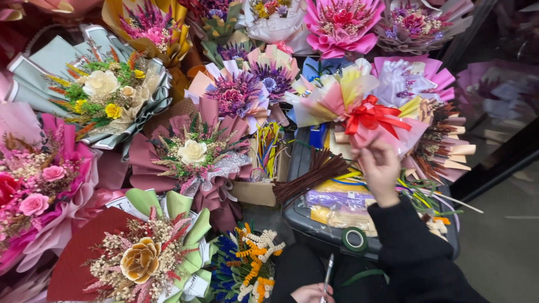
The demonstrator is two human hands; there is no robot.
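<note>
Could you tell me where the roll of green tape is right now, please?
The roll of green tape sits low and right of centre, on the near rim of the dark bin, just left of the right arm's black sleeve.

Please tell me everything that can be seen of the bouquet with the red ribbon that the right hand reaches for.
The bouquet lies tilted among many others, above a dark bin of craft supplies. Its wrapping looks like soft paper in pink, pale yellow and white, folded into fanned layers. A shiny red ribbon is tied in a bow around its middle. The flowers inside are hidden by the wrapping. The right hand reaches up to its lower edge, with its fingertips at the pink paper just under the bow. Neighbouring bouquets press against it on both sides.
</note>
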